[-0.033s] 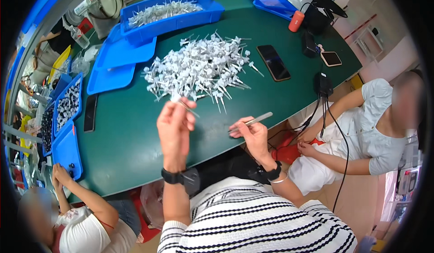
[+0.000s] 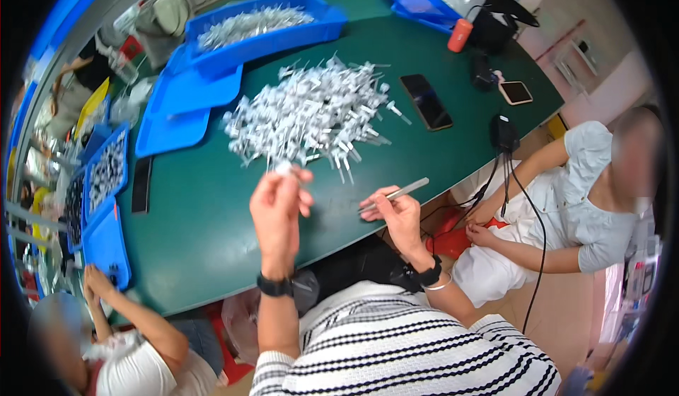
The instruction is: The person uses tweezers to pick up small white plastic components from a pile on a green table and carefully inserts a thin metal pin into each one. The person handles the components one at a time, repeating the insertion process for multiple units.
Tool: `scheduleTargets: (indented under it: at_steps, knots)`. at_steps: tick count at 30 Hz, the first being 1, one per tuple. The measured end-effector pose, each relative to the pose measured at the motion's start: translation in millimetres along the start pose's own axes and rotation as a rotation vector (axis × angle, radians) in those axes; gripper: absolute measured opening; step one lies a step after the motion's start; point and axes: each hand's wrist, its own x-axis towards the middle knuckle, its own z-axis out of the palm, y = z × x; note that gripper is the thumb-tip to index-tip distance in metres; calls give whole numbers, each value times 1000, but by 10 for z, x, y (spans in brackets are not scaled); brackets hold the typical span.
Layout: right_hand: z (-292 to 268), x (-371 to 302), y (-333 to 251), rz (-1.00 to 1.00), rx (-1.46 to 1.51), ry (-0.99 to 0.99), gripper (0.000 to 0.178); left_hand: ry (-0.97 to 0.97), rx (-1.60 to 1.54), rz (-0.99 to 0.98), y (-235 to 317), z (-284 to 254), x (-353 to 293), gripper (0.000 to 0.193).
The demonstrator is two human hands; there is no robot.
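Note:
My left hand (image 2: 277, 208) is raised just in front of a heap of small white plastic parts with thin stems (image 2: 305, 113). Its fingertips are pinched on one small white plastic part (image 2: 283, 168), which is blurred and partly hidden by the fingers. To the right, near the table's front edge, my right hand (image 2: 400, 219) holds a pair of metal tweezers (image 2: 410, 187) between thumb and fingers. The tweezers' tips point left, toward the left hand, and are apart from the part.
Behind the heap stands a blue bin (image 2: 269, 48) of similar parts, beside blue trays (image 2: 191, 88). A phone (image 2: 426, 101) lies right of the heap, another phone (image 2: 141, 185) at the left. Black cables (image 2: 506, 138) hang over the right edge. People sit on both sides.
My left hand has shifted slightly right and nearer to me, turning a little; the stem seen beside its fingers is now out of sight. My right hand stays nearly still with the tweezers.

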Motion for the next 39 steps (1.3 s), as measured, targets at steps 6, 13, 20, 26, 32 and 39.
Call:
scheduleTargets:
  at_steps: [6, 13, 20, 26, 32, 39]
  knots:
    - [159, -14, -459, -140, 129, 6, 27, -103, 250, -99, -311, 63, -519, 17]
    - [255, -160, -669, -352, 91, 33, 26, -82, 324, -21, -473, 189, -642, 20]
    - [226, -200, -474, -398, -14, 43, 20, -90, 286, -29, -524, 246, -691, 21]
    - [247, -226, -408, -403, -48, 24, 19, -124, 181, -150, -537, 165, -637, 25]
    - [261, -229, -422, -392, -101, 35, 19, -123, 165, -99, -566, 157, -608, 26]
    - [307, -218, -456, -406, -115, 40, 18, -117, 171, -90, -576, 166, -605, 27]
